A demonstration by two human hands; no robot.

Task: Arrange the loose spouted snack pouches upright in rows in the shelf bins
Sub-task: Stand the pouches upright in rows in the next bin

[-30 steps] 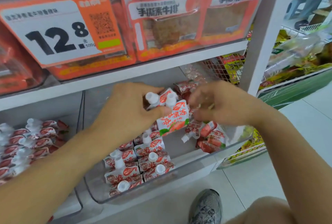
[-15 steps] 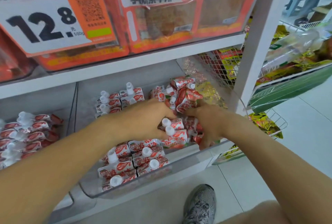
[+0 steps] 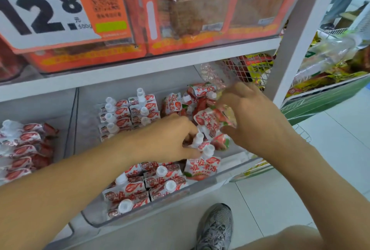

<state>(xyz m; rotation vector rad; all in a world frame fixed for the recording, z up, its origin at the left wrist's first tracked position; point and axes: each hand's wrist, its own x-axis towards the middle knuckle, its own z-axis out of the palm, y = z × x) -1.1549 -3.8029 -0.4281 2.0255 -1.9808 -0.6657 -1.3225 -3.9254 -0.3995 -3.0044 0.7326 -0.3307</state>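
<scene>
Left hand (image 3: 166, 139) pinches pouch spouts (image 3: 198, 139) in clear bin (image 3: 200, 189); right hand (image 3: 252, 117) grips a loose pouch (image 3: 210, 119) above the pile.

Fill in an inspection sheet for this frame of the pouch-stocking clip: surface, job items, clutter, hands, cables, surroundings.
Surface: clear shelf bin on the lower shelf; a second bin to its left also holds pouches.
Job's things: upright rows of pouches at the bin's back left and front rows near its front wall; a loose heap lies jumbled at the back right.
Clutter: crumpled clear wrap behind the heap.
Grippers: left hand pinches a pouch by its spout; right hand grips a pouch from the heap.
Cables: nothing seen.
Surroundings: price card and orange snack packs above; shoe on tiled floor.
</scene>
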